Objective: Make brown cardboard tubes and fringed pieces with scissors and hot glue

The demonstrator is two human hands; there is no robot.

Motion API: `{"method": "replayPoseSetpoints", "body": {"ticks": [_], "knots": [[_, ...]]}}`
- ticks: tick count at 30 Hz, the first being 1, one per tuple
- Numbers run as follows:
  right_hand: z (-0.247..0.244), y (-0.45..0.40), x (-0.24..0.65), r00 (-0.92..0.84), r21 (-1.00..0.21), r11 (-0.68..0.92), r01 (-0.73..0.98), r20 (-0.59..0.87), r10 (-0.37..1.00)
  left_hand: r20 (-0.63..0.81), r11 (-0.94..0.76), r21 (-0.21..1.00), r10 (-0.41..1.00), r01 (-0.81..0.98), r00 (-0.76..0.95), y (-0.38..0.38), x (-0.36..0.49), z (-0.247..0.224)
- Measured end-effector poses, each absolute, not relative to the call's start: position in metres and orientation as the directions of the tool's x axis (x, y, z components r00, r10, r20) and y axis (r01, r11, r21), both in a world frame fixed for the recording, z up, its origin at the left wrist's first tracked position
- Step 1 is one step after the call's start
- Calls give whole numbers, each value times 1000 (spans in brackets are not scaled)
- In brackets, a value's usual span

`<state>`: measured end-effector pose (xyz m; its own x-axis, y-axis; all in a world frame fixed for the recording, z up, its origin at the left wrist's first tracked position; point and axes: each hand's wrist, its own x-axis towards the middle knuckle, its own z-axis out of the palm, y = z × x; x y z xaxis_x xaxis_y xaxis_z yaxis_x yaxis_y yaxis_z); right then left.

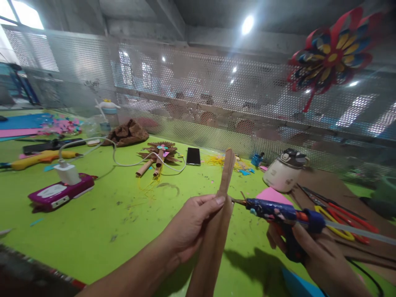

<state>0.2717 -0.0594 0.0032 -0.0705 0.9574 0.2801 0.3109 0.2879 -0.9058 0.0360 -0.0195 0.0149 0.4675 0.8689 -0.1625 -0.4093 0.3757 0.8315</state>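
My left hand (198, 222) pinches a long folded strip of brown kraft paper (213, 243) between thumb and fingers, holding it up over the green table. The strip's upper end rises above the thumb, and its lower end runs out of the bottom of the view. My right hand (318, 251) is wrapped round the grip of a dark blue glue gun (275, 209), with a clear glue stick (359, 232) sticking out of its back. The gun's metal nozzle points left and meets the strip's right edge just beside my left thumb.
A purple power strip (62, 194) with a white charger stands left, near a yellow glue gun (46, 159). A brown paper flower (159, 152) and a phone (193, 156) lie behind. On the right are a white kettle-like jug (283, 171), scissors (349, 218) and brown cardboard (334, 185).
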Motion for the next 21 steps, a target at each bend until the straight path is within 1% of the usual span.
{"method": "replayPoseSetpoints", "body": {"ticks": [3, 11, 16, 21], "knots": [[5, -59, 271, -76, -923, 253, 291, 241, 968, -159, 377, 832, 865, -408, 476, -20, 36, 15], [4, -60, 272, -20, -924, 250, 288, 255, 967, -159, 382, 821, 866, -425, 474, -20, 35, 16], [-1, -61, 276, -52, -927, 261, 269, 257, 965, -150, 382, 813, 866, -439, 476, -20, 36, 15], [-1, -62, 271, -21, -930, 239, 280, 243, 970, -170, 396, 814, 862, -425, 478, -20, 36, 16]]}}
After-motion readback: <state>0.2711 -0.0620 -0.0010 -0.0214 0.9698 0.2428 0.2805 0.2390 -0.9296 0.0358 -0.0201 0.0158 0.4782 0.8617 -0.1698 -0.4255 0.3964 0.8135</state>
